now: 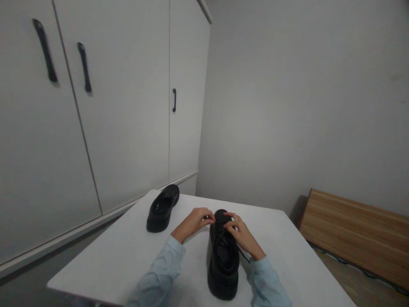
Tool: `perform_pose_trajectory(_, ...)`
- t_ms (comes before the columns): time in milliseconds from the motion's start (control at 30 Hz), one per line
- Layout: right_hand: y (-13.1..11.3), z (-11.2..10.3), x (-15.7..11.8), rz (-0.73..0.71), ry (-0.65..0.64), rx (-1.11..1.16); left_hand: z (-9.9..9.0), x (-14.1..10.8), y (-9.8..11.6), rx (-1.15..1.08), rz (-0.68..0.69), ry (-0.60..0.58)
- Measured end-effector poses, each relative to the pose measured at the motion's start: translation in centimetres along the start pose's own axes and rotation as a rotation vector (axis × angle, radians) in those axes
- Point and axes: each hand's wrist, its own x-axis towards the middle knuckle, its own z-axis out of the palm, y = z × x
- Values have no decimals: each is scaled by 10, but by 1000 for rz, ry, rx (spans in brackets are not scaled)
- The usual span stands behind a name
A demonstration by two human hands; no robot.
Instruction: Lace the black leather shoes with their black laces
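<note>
A black lace-up shoe (223, 260) rests on the white table in front of me, heel towards me and toe pointing away. At the left side of its front, my left hand (200, 219) is closed in a pinch; whatever lies between the fingertips is too small to make out. My right hand (241, 232) reaches over the lacing from the right, its fingers bent and touching the shoe's upper. What its fingertips grip, if anything, blends into the black upper. A loose dark shoelace (244, 256) trails down on the right, beneath that hand.
A second black shoe (159, 215) lies at the table's far left. The white table (281, 264) stands near a white cabinet (128, 106) with dark handles and a pale wall. Beyond the right edge, a wooden panel (354, 230) leans against the wall.
</note>
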Motion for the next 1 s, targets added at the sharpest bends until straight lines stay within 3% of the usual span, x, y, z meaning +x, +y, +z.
perform_pose_trajectory(233,9,6,0,49,-24,66,8,1,0,30,33,-27)
perform_pose_trajectory(433,14,7,2,116,-56,104,12,1,4,-151,-106,-10)
perform_pose_trajectory(700,14,9,3,117,-44,108,14,3,3,-131,-86,29)
perform_pose_trajectory(1000,13,9,4,77,22,82,10,-1,1,-380,-167,-68)
